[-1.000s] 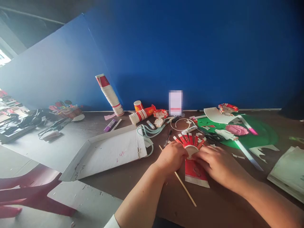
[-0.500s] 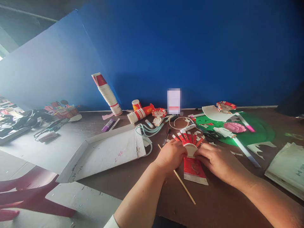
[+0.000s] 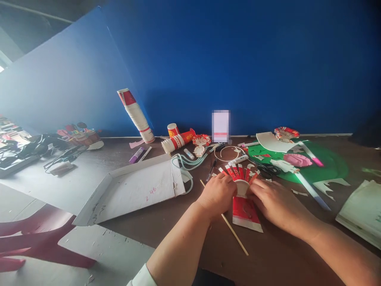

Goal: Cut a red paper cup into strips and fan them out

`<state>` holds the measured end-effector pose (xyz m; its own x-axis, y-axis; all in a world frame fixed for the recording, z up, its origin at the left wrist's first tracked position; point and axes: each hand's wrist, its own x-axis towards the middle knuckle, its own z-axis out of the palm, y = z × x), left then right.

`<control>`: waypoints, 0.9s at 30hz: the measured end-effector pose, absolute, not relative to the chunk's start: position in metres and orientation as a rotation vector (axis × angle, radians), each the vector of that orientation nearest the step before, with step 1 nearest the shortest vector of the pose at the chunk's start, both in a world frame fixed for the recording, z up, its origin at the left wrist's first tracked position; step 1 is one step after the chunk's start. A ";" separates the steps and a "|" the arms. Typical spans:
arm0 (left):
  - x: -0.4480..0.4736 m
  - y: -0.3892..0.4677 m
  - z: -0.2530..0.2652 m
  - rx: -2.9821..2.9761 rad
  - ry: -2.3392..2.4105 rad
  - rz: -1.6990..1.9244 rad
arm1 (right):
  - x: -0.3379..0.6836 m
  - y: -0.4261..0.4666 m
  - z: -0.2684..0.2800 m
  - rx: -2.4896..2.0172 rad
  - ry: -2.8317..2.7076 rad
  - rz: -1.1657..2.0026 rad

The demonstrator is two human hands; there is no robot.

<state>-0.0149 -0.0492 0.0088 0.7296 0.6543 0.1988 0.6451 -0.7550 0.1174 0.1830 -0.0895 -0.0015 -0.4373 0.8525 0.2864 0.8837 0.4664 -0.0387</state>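
Between my hands is a cut paper cup (image 3: 242, 188), its pale round base facing up and red strips fanning out away from me. A red panel with a white edge (image 3: 246, 213) reaches from it toward me. My left hand (image 3: 218, 194) is closed on the cup's left side, and my right hand (image 3: 269, 196) pinches its right side; the fingertips are partly hidden. Under my left wrist lies a thin wooden stick (image 3: 235, 234), slanting across the brown table (image 3: 285, 246).
A white cardboard box lid (image 3: 133, 194) lies left. Stacked paper cups (image 3: 137, 115) lean by the blue partition (image 3: 238, 59). Behind my hands are a glue stick (image 3: 238, 159) and a coiled cord (image 3: 220, 153). Paper scraps cover a green disc (image 3: 333, 167); a book (image 3: 361, 212) sits far right.
The view has shifted slightly, so everything appears a little further right. Both hands keep the same hold on the cut paper cup.
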 end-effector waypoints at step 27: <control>-0.024 -0.040 0.010 2.704 0.938 0.494 | 0.177 -0.093 -0.007 -1.466 -2.292 0.038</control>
